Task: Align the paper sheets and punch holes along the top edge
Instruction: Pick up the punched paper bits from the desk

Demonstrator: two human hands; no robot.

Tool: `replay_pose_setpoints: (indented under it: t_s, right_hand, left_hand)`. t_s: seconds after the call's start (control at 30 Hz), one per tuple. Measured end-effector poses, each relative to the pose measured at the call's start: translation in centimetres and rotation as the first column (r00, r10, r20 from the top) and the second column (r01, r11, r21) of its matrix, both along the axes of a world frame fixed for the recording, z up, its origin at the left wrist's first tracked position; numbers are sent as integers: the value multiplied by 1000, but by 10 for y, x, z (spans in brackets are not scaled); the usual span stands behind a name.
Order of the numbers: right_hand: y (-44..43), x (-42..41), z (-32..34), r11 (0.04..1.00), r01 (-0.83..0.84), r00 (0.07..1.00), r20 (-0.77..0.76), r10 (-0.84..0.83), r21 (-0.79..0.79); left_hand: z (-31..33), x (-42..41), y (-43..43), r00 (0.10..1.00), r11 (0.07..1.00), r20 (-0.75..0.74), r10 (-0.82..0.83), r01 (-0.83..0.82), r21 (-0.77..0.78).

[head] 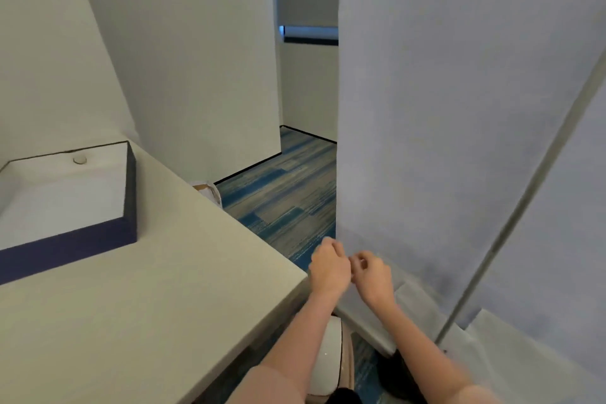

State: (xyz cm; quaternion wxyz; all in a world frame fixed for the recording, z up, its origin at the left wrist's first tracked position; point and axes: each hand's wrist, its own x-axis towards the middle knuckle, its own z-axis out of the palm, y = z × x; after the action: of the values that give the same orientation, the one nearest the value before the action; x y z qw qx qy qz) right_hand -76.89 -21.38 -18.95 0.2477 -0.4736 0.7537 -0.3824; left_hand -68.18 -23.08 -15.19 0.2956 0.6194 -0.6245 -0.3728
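Beige table carries one navy-sided box. Two hands off its corner: left hand loosely fisted, right hand curled, both grasping nothing visible.

White flat layer, possibly paper sheets, lying level inside shallow dark-blue box, at nine o'clock, far from both hands

Blue-and-beige streaked carpet, navy-sided white box, cream table

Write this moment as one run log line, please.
left hand: curled, off table | right hand: curled, beside left | box: on table | paper, punch: not visible
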Motion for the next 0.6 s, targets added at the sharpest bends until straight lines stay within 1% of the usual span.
replay_pose_setpoints:
  t_s: [0.07,0.13,0.23,0.33,0.47,0.6]
  right_hand:
    - [10,4,38,993,28,998,57,-21,-117]
    - [22,16,80,976,25,995,96,-5,-215]
    - [44,45,148,930,-31,989,124,82,-366]
    - [55,82,202,872,-102,972,137,189,-479]
    - [72,148,270,787,-228,926,121,357,-574]
    - [86,215,328,694,-368,855,68,514,-618]
  left_hand:
    - [41,10,12,999,995,-36,37,-40,-94]
    - [79,25,25,997,978,-34,68,-73,-196]
    - [131,56,43,994,939,-28,105,-109,-326]
    - [181,91,65,991,884,-57,119,-132,-449]
    - [234,159,100,978,787,-104,180,-206,-582]
    - [275,236,127,942,694,-137,306,-319,-645]
